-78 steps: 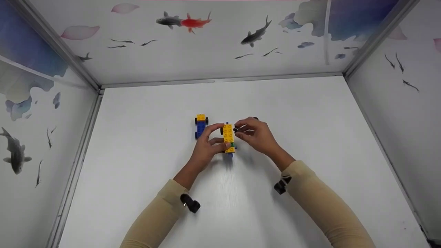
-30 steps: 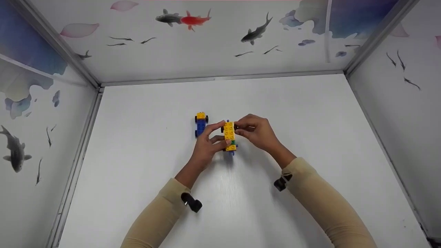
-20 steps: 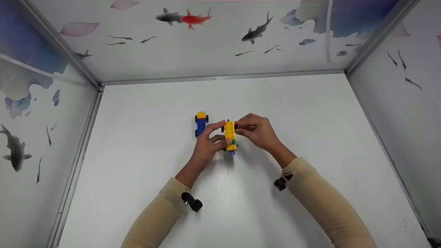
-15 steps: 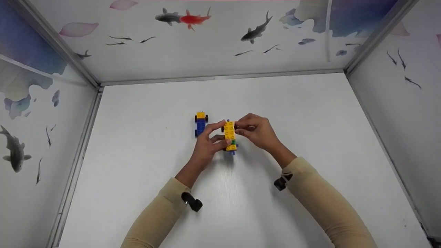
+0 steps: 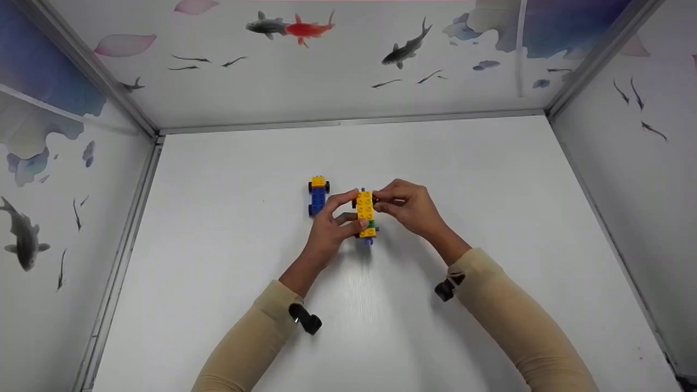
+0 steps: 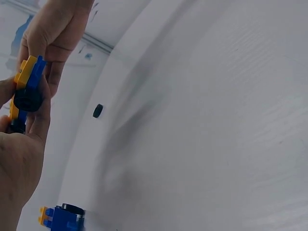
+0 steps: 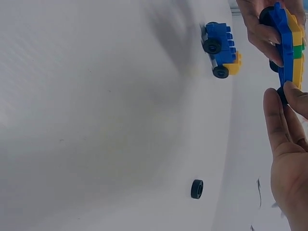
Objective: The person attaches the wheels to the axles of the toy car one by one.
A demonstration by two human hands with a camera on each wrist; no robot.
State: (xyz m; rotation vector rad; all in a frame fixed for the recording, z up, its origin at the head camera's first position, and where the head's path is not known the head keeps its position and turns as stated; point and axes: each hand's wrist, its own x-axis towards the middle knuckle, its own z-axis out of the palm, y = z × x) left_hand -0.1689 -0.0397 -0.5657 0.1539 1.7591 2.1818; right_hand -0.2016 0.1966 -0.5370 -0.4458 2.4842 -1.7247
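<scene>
A toy car of building blocks (image 5: pixel 365 206), yellow on top with a green strip and a blue base, is held off the table. My left hand (image 5: pixel 328 231) grips it from the left side between thumb and fingers. In the right wrist view, my right hand (image 7: pixel 291 159) pinches a small black wheel (image 7: pixel 282 96) against the car's blue base. That wheel is mostly covered by fingers in the head view. Other black wheels are on the car, one large wheel (image 6: pixel 27 99) showing in the left wrist view. At its near end, a bare blue axle stub (image 5: pixel 377 230) sticks out.
A second blue and yellow toy car (image 5: pixel 318 197) stands on the white table (image 5: pixel 239 218), just beyond the left hand. A loose black wheel (image 7: pixel 197 189) lies on the table, hidden in the head view. Printed panels (image 5: pixel 348 81) enclose the table's back and sides.
The right hand has brought the black wheel from slightly apart to against the car's right side. Both hands and the car have shifted slightly right. The loose wheel behind the right hand is now covered.
</scene>
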